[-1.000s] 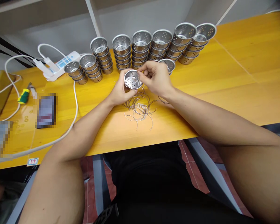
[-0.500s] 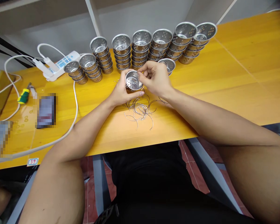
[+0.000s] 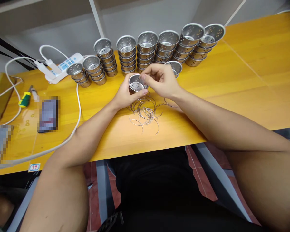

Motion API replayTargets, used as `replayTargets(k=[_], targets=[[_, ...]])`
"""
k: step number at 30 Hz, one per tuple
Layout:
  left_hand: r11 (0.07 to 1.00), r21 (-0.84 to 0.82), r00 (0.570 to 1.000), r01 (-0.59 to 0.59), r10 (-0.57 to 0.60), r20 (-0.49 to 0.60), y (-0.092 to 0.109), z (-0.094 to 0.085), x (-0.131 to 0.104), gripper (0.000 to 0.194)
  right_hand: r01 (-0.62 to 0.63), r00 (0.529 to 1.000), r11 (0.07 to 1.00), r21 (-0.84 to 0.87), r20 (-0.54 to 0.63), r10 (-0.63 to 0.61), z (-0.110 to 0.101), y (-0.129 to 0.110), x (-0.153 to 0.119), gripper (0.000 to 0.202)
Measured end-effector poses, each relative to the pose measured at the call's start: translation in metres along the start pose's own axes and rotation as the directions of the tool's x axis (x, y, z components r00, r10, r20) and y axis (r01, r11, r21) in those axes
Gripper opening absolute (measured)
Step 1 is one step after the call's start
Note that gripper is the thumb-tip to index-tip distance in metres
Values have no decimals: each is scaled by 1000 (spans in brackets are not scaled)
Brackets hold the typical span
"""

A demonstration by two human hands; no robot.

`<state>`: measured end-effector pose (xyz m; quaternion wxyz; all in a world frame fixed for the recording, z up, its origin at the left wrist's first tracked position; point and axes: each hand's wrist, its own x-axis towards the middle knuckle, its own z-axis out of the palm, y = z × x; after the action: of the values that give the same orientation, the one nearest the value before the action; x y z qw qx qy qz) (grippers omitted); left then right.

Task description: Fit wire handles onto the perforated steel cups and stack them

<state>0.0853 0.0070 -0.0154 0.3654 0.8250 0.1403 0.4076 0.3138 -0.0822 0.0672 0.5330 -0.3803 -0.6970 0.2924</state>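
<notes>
Perforated metal cup (image 3: 136, 86) is held just above the yellow table (image 3: 246, 83), near the center of the frame, as its rim is worked at by two bare hands. The cup's mouth is turned less toward the camera than it was half a second earlier, and the pinch at the rim is slightly shifted; the change is judged to be a small adjustment of the hold, with the handling at the rim unfinished. The cup is gripped by the left hand (image 3: 125, 93), which is opened only as wide as the wall requires, its thumb laid along the near side and its other fingers partly hidden. The thumb and forefinger of the right hand (image 3: 163, 81) are brought nearly together at the upper right of the rim; whether a wire is pinched between them cannot be told. Loose curved wires (image 3: 147, 113) are scattered on the tabletop just below the hands. A separate cup (image 3: 174, 68) is seen behind the right hand, while stacked cups (image 3: 126, 48) are lined up across the upper part of the frame. A screwdriver (image 3: 24, 100) and a phone (image 3: 48, 115) are set down at left.
</notes>
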Motion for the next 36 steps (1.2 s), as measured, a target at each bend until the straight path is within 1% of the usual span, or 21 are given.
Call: replayTargets(k=[2,4,5,7,11,13,15,21,25,28,31,33,36], targets=[[997,-64,998,54,-55,-13,7,-3,-1,92,-4,995,996,90,104,-5,-3,-8,1,77],[988,-125,995,93,-95,-6,11,-5,-1,88,-33,986,986,161,166,6,-5,-14,1,79],[983,-150,995,101,-101,11,12,-6,-1,87,-46,985,982,183,172,14,-5,-15,0,80],[983,-165,996,83,-76,46,8,-7,0,90,-56,989,978,202,145,27,-4,-17,0,83],[996,-58,997,-69,71,42,-11,-6,2,107,-85,994,979,185,77,71,-1,-13,0,86],[994,-15,993,-107,108,50,-20,-6,2,107,-113,991,977,180,86,99,-1,-11,0,86],[994,7,992,-113,112,66,-23,-5,2,104,-131,988,976,176,105,114,-2,-10,0,85],[992,66,992,-110,106,64,-15,-5,1,100,-153,981,975,164,141,131,-7,-14,1,84],[991,71,991,-117,112,72,-12,-5,0,99,-186,973,969,165,167,158,-8,-14,2,83],[990,70,990,-123,117,81,-11,-4,-1,99,-187,971,969,160,182,158,-9,-13,1,82],[991,49,990,-125,122,67,-13,-2,-2,97,-180,968,974,136,198,152,-9,-11,0,82],[990,49,990,-131,128,51,-17,-1,-2,98,-153,977,983,101,166,135,-9,-10,-2,81],[987,65,989,-149,148,14,-28,-2,-1,104,-54,998,999,1,34,54,-10,-6,-4,81]])
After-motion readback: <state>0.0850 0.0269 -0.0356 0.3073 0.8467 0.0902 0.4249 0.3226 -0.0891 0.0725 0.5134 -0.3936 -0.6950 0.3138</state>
